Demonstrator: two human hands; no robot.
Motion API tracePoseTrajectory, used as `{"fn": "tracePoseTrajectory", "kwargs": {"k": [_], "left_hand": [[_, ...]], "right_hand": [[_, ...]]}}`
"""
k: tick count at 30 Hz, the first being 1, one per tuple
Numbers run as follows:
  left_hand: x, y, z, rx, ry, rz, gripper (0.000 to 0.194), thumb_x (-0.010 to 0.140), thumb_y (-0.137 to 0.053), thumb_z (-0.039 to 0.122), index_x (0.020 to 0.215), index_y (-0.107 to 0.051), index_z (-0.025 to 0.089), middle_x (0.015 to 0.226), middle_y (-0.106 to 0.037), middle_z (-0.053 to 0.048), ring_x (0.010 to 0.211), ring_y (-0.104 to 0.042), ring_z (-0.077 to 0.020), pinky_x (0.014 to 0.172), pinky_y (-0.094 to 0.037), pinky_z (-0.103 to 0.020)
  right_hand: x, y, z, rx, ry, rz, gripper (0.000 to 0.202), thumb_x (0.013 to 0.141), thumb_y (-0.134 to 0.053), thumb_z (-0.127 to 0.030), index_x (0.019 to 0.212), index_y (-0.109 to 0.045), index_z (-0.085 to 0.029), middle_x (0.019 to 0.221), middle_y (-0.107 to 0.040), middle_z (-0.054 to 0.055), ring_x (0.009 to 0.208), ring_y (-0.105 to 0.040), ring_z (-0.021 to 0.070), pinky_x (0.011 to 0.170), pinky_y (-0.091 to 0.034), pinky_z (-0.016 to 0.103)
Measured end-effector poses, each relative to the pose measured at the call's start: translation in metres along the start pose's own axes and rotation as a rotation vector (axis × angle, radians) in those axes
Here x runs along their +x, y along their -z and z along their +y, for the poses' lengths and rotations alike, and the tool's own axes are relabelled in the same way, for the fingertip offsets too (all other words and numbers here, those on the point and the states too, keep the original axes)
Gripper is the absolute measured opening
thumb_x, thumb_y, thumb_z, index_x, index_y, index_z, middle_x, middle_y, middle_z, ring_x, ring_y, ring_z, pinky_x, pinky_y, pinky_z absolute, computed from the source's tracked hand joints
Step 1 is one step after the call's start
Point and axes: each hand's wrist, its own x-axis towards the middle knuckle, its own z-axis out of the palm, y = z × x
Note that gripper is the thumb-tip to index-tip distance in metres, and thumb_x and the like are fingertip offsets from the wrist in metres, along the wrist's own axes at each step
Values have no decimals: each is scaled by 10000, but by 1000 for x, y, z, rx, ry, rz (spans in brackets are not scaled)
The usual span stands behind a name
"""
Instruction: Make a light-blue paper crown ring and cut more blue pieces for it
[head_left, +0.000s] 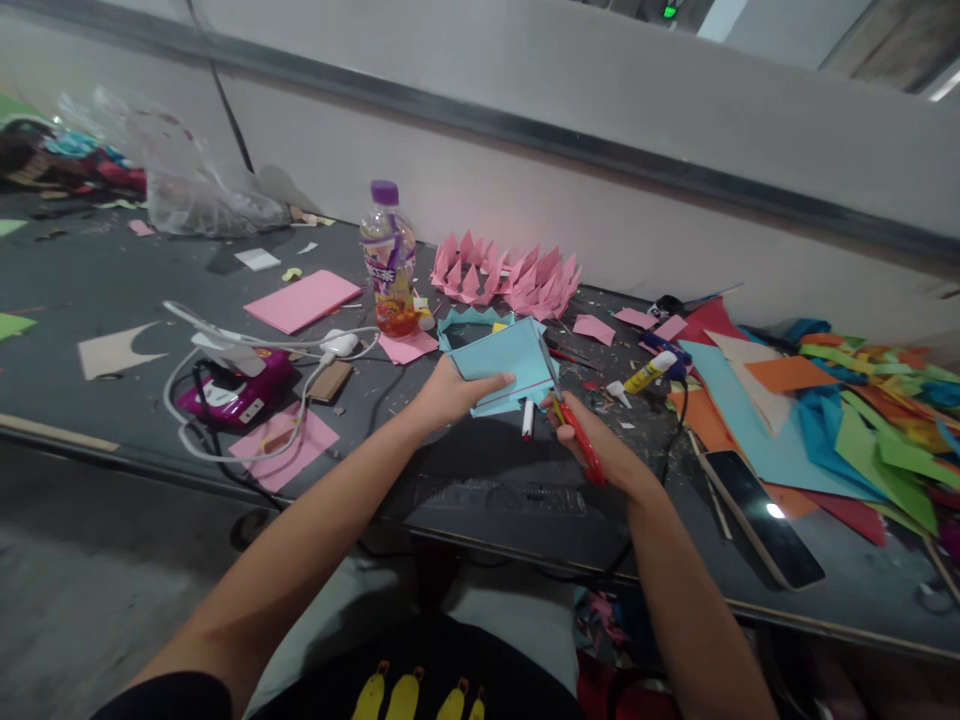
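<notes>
My left hand [450, 392] grips a sheet of light blue paper [501, 355] by its left side, thumb lying on top. In my right hand [592, 435] is a pair of scissors [579, 440] with red handles. The scissor blades point up and away from me, along the right edge of the blue paper. Below that sheet sits a marker [528, 420] with a white barrel. Behind the paper lies a teal zigzag-edged paper strip [469, 320], partly covered. Farther back stand pink pointed paper rings [510, 275].
A drink bottle [390, 270] stands behind my left hand. To the left are pink sheets [304, 300] and a purple power strip [244, 388] with looping white cables. On the right lie a glue tube [649, 372], a phone [763, 520] and piled coloured paper [765, 420].
</notes>
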Motion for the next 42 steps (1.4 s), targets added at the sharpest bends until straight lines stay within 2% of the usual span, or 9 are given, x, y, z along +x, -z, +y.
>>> {"fn": "tracePoseTrajectory", "kwargs": {"k": [5, 9, 16, 20, 24, 30, 35, 42], "left_hand": [[1, 1, -1, 26, -7, 8, 507, 621, -725, 278, 1086, -598, 122, 1100, -636, -115, 1020, -589, -257, 865, -496, -362], [1, 0, 0, 22, 8, 17, 503, 621, -720, 246, 1089, -592, 113, 1109, -633, -118, 1029, -586, -256, 876, -489, -362], [-1, -1, 4, -11, 30, 17, 514, 617, -720, 228, 1102, -590, 119, 1101, -640, -119, 1019, -596, -267, 864, -501, -367], [-1, 0, 3, -15, 35, 13, 491, 612, -720, 229, 1077, -606, 120, 1078, -651, -115, 1000, -604, -264, 852, -506, -369], [-1, 0, 3, 25, 19, 19, 474, 612, -724, 260, 1051, -618, 116, 1064, -654, -112, 991, -603, -256, 845, -505, -354], [-1, -1, 3, 69, -7, 5, 412, 607, -726, 257, 980, -642, 101, 1020, -665, -112, 947, -613, -246, 839, -504, -351], [-1, -2, 4, 62, -6, 12, 425, 618, -716, 251, 1010, -637, 108, 1030, -664, -106, 967, -607, -246, 844, -500, -350], [-1, -2, 3, 66, -7, 11, 420, 614, -720, 259, 997, -635, 109, 1022, -660, -106, 944, -609, -235, 832, -502, -340]], "right_hand": [[2, 2, 5, 22, 23, -43, 275, 739, -568, -384, 943, -533, -203, 762, -590, 11, 735, -542, 176, 652, -437, 269], [1, 3, -3, -3, 15, -50, 163, 730, -544, -321, 833, -494, -206, 707, -583, -15, 681, -519, 151, 636, -411, 252], [-2, 4, -18, -29, -56, -7, 67, 710, -483, -274, 719, -439, -225, 629, -595, -40, 519, -447, 119, 486, -329, 219], [-2, 4, -17, -17, -73, -1, 79, 708, -475, -297, 707, -430, -232, 628, -601, -36, 501, -433, 119, 464, -310, 222], [-2, 3, -17, -11, -43, 10, 129, 704, -503, -342, 742, -453, -230, 648, -612, -21, 550, -480, 132, 490, -338, 224], [0, 4, -16, 5, -104, 5, 102, 656, -482, -292, 726, -445, -228, 607, -587, -37, 516, -460, 120, 470, -317, 214], [1, 4, -15, 38, -144, 6, 91, 649, -462, -277, 724, -458, -226, 597, -578, -46, 488, -444, 109, 458, -299, 210], [1, 2, -18, 28, -101, 6, 113, 654, -472, -315, 715, -467, -220, 620, -576, -41, 506, -454, 109, 491, -327, 219]]}}
